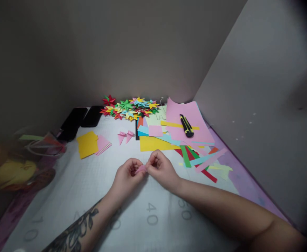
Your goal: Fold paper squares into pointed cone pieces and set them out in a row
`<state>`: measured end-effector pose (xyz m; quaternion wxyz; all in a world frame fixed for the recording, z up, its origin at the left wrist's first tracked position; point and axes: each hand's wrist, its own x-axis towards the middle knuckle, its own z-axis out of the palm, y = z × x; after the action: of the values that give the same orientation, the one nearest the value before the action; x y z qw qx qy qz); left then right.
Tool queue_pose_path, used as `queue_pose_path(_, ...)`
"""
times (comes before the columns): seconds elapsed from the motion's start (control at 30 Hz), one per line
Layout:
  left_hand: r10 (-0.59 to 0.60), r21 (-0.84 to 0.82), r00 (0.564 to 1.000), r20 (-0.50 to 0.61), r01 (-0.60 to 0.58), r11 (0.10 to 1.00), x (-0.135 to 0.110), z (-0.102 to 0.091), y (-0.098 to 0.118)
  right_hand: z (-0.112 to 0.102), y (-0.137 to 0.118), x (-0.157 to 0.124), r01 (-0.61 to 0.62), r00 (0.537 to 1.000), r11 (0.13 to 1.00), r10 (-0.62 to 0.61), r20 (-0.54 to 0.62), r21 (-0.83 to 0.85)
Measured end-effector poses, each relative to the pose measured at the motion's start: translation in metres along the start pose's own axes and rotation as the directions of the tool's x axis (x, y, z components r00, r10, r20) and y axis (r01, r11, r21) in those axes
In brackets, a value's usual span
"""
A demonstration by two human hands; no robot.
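A small piece of pink paper [141, 169] is pinched between my two hands, above the middle of the white mat. My left hand [128, 175] closes on its left part, thumb on top. At its right end, the fingertips of my right hand [162, 169] are pressed together on it. Two folded pink paper pieces [125, 137] stand beyond my hands. To their left lie a stack of yellow paper squares [87, 144] and some pink paper squares [103, 144]. My fingers partly hide the held piece, so its exact shape cannot be made out.
Many-coloured folded paper stars [128, 108] are heaped by the wall. A black and yellow utility knife [186, 126] rests on pink sheets [203, 131]. Paper strips [198, 159] spread at right. Two black phones [92, 116] lie back left; a clear plastic bag [45, 147] is at left.
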<state>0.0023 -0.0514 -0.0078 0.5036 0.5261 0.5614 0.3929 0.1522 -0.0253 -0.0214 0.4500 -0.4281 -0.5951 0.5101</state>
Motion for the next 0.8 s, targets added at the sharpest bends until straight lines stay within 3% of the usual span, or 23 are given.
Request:
queue_pose_path(0.27,0.044,-0.045,0.995,0.089,-0.040,0.998,0.000,0.000,-0.004,0.000,0.001,0.002,-0.024,1.000,0.997,0.025,-0.009,0.075)
queue_pose_path(0.4,0.036,0.000,0.994,0.107,-0.036,0.999,-0.001,-0.004,0.000,-0.002,0.000,0.001,-0.031,0.999,0.999,0.030,0.022,0.027)
queue_pose_path(0.57,0.022,0.126,0.998,0.051,-0.028,0.992,-0.002,-0.008,0.007,-0.001,-0.001,-0.001,-0.003,0.994,1.000,0.005,0.108,-0.022)
queue_pose_path(0.8,0.027,0.119,0.996,-0.081,-0.017,0.993,0.003,-0.017,0.006,-0.005,0.006,0.008,0.015,1.000,0.999,-0.015,-0.010,0.045)
